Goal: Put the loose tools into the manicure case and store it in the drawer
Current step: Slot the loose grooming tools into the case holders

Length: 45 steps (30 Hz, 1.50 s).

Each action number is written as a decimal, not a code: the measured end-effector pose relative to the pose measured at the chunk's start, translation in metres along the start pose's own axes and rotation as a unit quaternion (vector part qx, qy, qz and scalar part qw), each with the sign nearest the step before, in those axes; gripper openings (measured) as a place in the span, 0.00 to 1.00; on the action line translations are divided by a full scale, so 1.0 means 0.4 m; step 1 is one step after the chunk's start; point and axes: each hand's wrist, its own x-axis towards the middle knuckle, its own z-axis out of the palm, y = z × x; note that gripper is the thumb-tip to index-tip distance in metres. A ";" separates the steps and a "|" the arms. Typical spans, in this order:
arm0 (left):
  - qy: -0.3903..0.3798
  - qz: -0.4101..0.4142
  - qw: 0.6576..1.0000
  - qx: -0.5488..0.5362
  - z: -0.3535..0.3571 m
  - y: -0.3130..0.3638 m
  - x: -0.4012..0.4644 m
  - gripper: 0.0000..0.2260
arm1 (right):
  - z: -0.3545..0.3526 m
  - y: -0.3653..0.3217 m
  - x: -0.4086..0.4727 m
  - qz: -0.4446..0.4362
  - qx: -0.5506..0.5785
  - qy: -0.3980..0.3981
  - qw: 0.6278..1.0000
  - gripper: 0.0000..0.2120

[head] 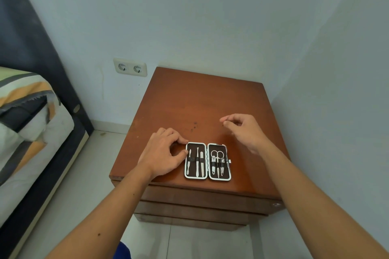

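Note:
The manicure case (207,178) lies open and flat near the front edge of the brown nightstand (202,103). Its dark lining holds three slim metal tools (197,161) in the left half, with scissors (217,154) and other tools under straps in the right half. My left hand (163,152) rests on the wood with fingertips touching the case's left rim. My right hand (245,130) hovers above the top, behind and to the right of the case, fingers loosely curled with nothing visible in them. I see no loose tools on the wood.
Closed drawer fronts (202,197) stack below the nightstand's top, one with a small metal lock (276,204) at right. A bed with patterned bedding (25,124) stands at left. A double wall socket (130,67) sits behind. Walls close in at the back and right.

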 end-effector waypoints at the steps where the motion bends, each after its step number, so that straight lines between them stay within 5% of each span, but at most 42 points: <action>1: 0.000 0.000 1.000 0.001 0.000 0.000 0.000 0.12 | 0.005 -0.006 -0.007 -0.006 0.008 -0.011 1.000 0.09; 4: 0.000 0.000 1.000 -0.001 -0.001 0.000 -0.001 0.12 | 0.024 -0.019 -0.022 -0.016 0.033 -0.046 0.998 0.06; 9: 0.001 0.000 1.000 0.000 0.000 -0.001 0.000 0.12 | 0.071 -0.033 -0.048 -0.041 0.069 -0.112 0.990 0.20; 14: 0.002 -0.003 1.000 0.000 0.001 -0.001 0.001 0.12 | 0.105 -0.024 -0.062 -0.060 0.082 -0.112 0.988 0.18; 45: 0.003 -0.003 1.000 0.003 -0.003 0.005 -0.001 0.11 | 0.152 0.027 -0.091 -0.190 -0.199 -0.088 0.958 0.23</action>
